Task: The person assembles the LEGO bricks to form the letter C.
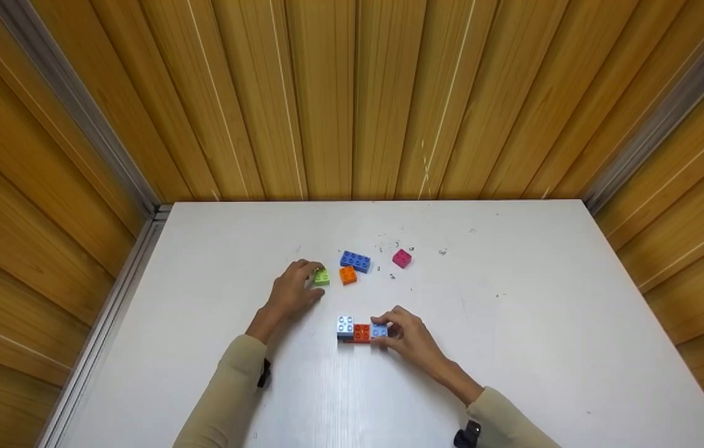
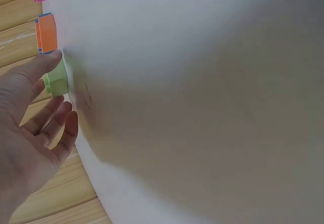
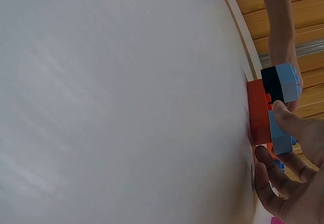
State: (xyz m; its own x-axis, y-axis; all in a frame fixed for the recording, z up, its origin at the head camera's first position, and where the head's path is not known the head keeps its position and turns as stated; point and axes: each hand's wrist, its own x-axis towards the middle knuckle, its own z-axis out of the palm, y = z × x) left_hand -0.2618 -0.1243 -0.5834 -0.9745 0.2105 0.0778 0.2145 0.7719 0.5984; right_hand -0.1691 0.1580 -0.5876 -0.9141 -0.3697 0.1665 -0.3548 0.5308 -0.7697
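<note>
The right hand (image 1: 413,339) pinches the light blue brick (image 1: 379,331) at the 3 o'clock end of the red brick (image 1: 361,333); a tilted pull could pry it loose. At 11 o'clock from there, the left hand (image 1: 293,287) stands unclosed around the green brick (image 1: 322,277); uneven closure could push it into the orange brick (image 1: 348,275), at 3 o'clock.

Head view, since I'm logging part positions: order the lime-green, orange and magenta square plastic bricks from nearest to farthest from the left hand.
1. Lime-green square plastic brick: immediately right of the left hand.
2. Orange square plastic brick: right of the lime-green one.
3. Magenta square plastic brick: rightmost, slightly farther back.
</note>
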